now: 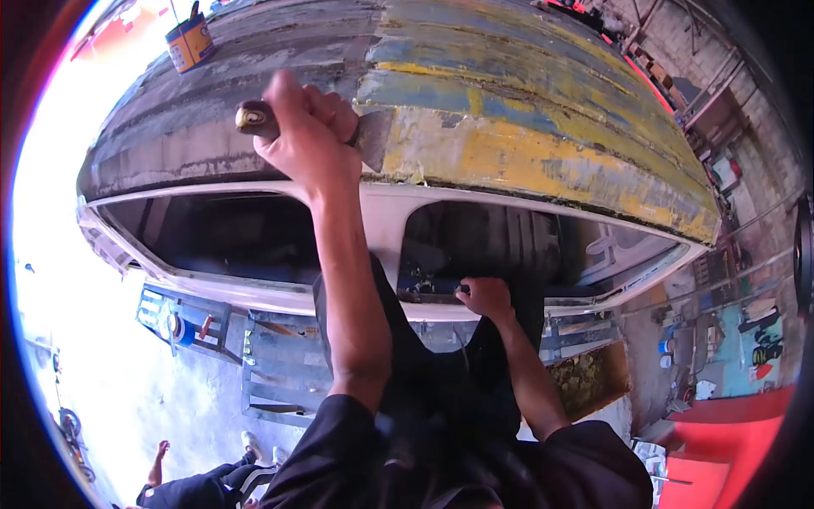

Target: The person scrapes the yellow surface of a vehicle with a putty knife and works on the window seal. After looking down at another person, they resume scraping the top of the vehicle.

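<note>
Item: flat-bladed metal scraper with dark handle (371,142); gripped by the handle in the closed left hand (307,127), blade laid on the patchy grey-and-yellow ribbed vehicle roof (526,157), near the edge of the yellow paint. Item: right hand (489,299); curled shut at the lower edge of the dark window opening (483,237); whether anything is held cannot be told. Item: blue-and-yellow can (190,44); stood on the roof, at upper left.
</note>
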`<state>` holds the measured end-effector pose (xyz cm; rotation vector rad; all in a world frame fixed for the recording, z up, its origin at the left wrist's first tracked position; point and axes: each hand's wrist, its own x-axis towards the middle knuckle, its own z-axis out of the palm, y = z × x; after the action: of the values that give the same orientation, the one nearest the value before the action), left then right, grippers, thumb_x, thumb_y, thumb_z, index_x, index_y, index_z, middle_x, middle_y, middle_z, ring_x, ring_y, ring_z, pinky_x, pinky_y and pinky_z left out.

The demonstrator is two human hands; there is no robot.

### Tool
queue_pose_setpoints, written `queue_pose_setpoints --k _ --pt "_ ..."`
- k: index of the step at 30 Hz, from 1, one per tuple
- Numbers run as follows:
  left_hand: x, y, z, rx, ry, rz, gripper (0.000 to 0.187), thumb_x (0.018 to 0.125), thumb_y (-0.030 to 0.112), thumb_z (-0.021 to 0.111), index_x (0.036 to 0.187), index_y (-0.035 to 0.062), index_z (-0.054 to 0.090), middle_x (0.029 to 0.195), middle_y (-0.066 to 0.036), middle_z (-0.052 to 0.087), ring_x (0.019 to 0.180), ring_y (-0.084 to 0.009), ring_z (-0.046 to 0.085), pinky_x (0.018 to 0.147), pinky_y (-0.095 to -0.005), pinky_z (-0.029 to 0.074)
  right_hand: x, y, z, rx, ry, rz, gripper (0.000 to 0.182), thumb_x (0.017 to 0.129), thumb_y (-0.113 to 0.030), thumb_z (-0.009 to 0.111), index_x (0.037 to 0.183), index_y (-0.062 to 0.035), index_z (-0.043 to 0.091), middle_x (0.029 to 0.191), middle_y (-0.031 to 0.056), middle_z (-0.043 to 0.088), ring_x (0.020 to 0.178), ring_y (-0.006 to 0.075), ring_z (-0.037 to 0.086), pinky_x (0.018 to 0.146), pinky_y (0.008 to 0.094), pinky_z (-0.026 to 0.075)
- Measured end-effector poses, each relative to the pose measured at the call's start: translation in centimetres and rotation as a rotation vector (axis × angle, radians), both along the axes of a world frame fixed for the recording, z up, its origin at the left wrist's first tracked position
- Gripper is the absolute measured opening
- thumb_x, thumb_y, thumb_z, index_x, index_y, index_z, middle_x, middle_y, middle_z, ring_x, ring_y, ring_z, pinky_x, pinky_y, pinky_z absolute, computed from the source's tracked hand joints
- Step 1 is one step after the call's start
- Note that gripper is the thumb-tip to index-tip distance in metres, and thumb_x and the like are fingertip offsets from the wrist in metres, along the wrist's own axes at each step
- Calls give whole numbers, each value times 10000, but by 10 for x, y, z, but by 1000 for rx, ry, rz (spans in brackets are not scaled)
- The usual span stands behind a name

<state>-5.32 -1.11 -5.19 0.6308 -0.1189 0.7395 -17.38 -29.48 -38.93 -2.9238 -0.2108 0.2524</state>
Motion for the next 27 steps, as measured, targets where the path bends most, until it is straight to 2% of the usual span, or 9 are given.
queue_pose_setpoints --k 4,8,13,16,21,22,24,25,27 --pt "-2 34 -8 -116 -206 -185 407 1016 201 577 695 144 334 534 54 259 424 -77 217 409 -291 159 -1 0 5 -9 -46 0 371 854 -461 736 1081 -169 763 912 120 765 895 336 740 798 476 580" --pt "5 8 -6 -52 -10 -70 450 1044 250 507 667 167 274 530 61 203 424 -80 160 414 -312 150 0 -1 1 -1 0 -5 368 856 -449 743 1092 -166 762 931 117 769 897 334 741 813 471 581" --pt "-5 42 -5 -154 -244 -199 386 1000 157 593 675 141 384 520 42 286 411 -83 226 393 -298 173 1 -4 3 14 -63 2 363 849 -435 749 1073 -150 761 897 126 763 873 330 742 789 473 582" --pt "8 -6 -3 -159 20 -29 417 1004 167 581 651 155 358 516 58 274 411 -73 220 385 -290 175 -2 0 -2 40 -48 9 371 849 -432 751 1083 -144 761 894 129 763 863 331 742 787 475 582" --pt "-7 30 0 -127 -185 -117 445 1015 188 561 647 164 312 508 68 262 409 -64 227 390 -284 198 3 -2 4 19 -50 7 387 852 -450 754 1094 -148 765 883 134 761 849 331 741 777 474 584" --pt "-9 40 -1 -23 -124 -66 456 1062 256 477 647 187 301 511 51 194 416 -83 175 405 -292 201 3 -3 4 35 -49 -13 387 851 -456 754 1090 -151 767 877 133 760 843 331 741 768 475 585" --pt "17 5 -25 70 -10 126 277 1042 342 545 831 164 524 626 21 391 459 -94 336 427 -255 291 -4 0 3 41 -55 -3 384 849 -465 756 1082 -161 772 868 127 760 830 329 742 749 476 588" --pt "15 -1 -25 -109 46 -104 194 1052 353 552 1031 161 567 763 10 485 551 -102 426 487 -254 367 -2 0 3 36 -74 56 380 847 -468 757 1079 -168 775 864 122 761 824 326 744 739 476 590" --pt "22 0 -40 -122 -415 -383 193 1051 317 605 1020 133 551 858 44 550 643 -79 481 555 -245 385 0 0 -1 30 -172 118 377 852 -462 756 1089 -171 776 853 114 759 820 332 742 728 476 591"
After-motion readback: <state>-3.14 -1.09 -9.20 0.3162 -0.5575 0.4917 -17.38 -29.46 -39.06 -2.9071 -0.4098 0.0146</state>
